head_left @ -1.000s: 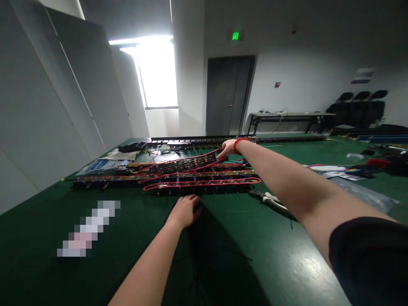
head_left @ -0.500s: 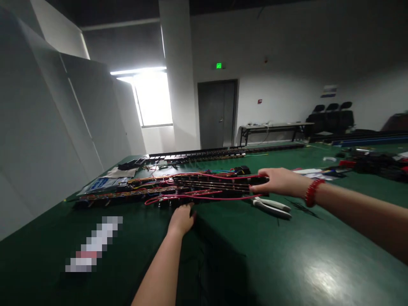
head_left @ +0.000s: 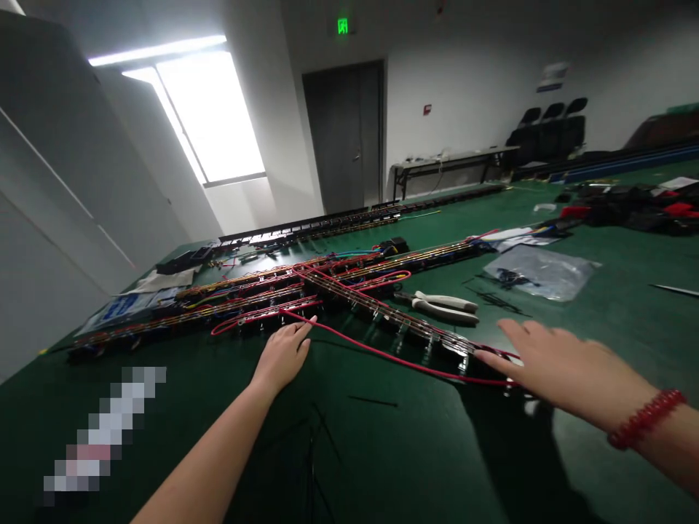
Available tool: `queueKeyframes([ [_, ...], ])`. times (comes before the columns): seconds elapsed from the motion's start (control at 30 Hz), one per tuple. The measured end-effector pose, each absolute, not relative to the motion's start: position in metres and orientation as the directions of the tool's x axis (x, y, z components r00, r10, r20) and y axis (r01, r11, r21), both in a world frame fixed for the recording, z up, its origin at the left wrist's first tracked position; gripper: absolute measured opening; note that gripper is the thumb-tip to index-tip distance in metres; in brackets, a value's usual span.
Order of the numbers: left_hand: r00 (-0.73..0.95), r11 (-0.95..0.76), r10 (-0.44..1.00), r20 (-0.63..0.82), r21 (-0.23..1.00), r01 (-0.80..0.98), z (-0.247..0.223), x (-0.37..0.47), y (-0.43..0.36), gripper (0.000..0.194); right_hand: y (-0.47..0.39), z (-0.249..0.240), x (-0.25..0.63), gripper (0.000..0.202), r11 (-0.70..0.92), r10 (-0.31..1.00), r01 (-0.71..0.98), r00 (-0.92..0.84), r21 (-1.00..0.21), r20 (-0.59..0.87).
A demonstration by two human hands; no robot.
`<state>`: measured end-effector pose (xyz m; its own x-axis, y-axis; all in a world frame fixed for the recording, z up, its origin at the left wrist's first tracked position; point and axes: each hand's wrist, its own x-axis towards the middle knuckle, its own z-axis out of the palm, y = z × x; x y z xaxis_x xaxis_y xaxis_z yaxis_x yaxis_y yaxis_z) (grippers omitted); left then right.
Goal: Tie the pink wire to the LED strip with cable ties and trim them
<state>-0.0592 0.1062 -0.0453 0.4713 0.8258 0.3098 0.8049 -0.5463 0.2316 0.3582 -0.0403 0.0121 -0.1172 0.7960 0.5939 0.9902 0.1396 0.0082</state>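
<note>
A long black strip point(head_left: 401, 320) carrying metal clips and brown and red wires slants across the green table toward me. My right hand point(head_left: 568, 364), with a red bead bracelet, grips its near end; the thumb lies on top and part of the grip is hidden. A loose red wire point(head_left: 376, 356) loops from the other strips to that hand. My left hand point(head_left: 281, 356) rests on the table, its fingers stretched out and the index fingertip at the red wire. Several similar wired strips point(head_left: 218, 313) lie behind it.
Pliers with pale handles point(head_left: 445, 306) lie beyond the slanting strip. Black cable ties point(head_left: 499, 300) are scattered near a clear plastic bag point(head_left: 546, 269). At the left are a packet point(head_left: 120, 309) and a blurred-out item point(head_left: 109, 429). Black and red parts point(head_left: 628, 207) sit far right.
My right hand has swung the strip's right end toward me and rightward, away from the other strips. The left hand has shifted slightly left, and the view has tilted down.
</note>
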Motion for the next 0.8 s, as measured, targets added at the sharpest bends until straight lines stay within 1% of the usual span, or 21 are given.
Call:
queueKeyframes([
  [0.07, 0.478, -0.553, 0.824, 0.306, 0.246, 0.796, -0.044, -0.059, 0.103, 0.037, -0.038, 0.016, 0.334, 0.057, 0.096, 0.824, 0.994, -0.108, 0.051, 0.556],
  [0.13, 0.484, -0.556, 0.825, 0.292, 0.269, 0.786, -0.042, -0.060, 0.099, 0.042, -0.029, 0.017, 0.302, 0.070, 0.151, 0.861, 0.984, -0.176, 0.090, 0.477],
  [0.23, 0.484, -0.549, 0.833, 0.267, 0.307, 0.777, -0.041, -0.062, 0.094, 0.055, -0.002, 0.011, 0.256, 0.085, 0.230, 0.891, 0.965, -0.259, 0.123, 0.372],
  [0.33, 0.477, -0.538, 0.843, 0.250, 0.342, 0.771, -0.041, -0.065, 0.091, 0.061, 0.028, 0.001, 0.227, 0.094, 0.213, 0.922, 0.971, -0.238, 0.113, 0.306],
  [0.47, 0.477, -0.534, 0.845, 0.239, 0.378, 0.756, -0.040, -0.068, 0.092, 0.062, 0.053, -0.001, 0.220, 0.095, 0.154, 0.952, 0.987, -0.163, 0.056, 0.259],
  [0.53, 0.480, -0.542, 0.840, 0.251, 0.395, 0.742, -0.039, -0.067, 0.092, 0.062, 0.057, 0.002, 0.227, 0.092, 0.142, 0.959, 0.989, -0.144, 0.026, 0.244],
  [0.67, 0.449, -0.557, 0.830, 0.331, 0.430, 0.711, -0.035, -0.066, 0.091, 0.062, 0.059, 0.007, 0.246, 0.057, 0.169, 0.959, 0.985, -0.160, -0.020, 0.234],
  [0.73, 0.374, -0.545, 0.829, 0.416, 0.450, 0.707, -0.034, -0.069, 0.091, 0.057, 0.057, 0.008, 0.255, 0.049, 0.213, 0.952, 0.976, -0.197, -0.044, 0.233],
  [0.8, 0.247, -0.515, 0.818, 0.520, 0.468, 0.718, -0.033, -0.074, 0.091, 0.046, 0.053, 0.008, 0.264, 0.047, 0.272, 0.942, 0.959, -0.250, -0.072, 0.225],
])
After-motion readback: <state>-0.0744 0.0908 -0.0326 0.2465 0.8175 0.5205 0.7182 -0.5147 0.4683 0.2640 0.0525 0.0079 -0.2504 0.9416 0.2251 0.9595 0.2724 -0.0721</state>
